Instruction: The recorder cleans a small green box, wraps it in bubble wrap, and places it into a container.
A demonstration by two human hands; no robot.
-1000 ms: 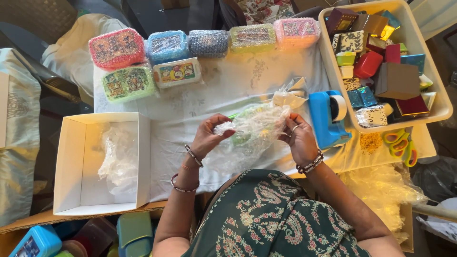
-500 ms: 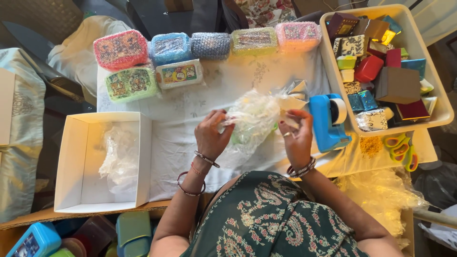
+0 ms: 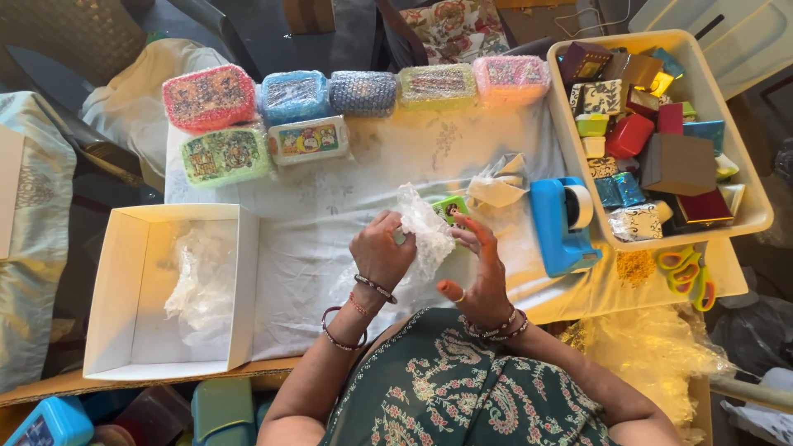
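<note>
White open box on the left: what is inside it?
The white open box holds a crumpled sheet of clear bubble wrap. Whatever may lie beneath that wrap is covered.

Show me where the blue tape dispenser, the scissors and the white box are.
blue tape dispenser [image 3: 555,227], head view, on its blue body.
scissors [image 3: 687,274], head view, on the green and orange handles.
white box [image 3: 111,285], head view, on its left wall.

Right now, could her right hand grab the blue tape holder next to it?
Probably yes. The right hand is close beside the blue tape holder with only bare cloth between, though it is busy against the bubble wrap round the small green box.
</note>
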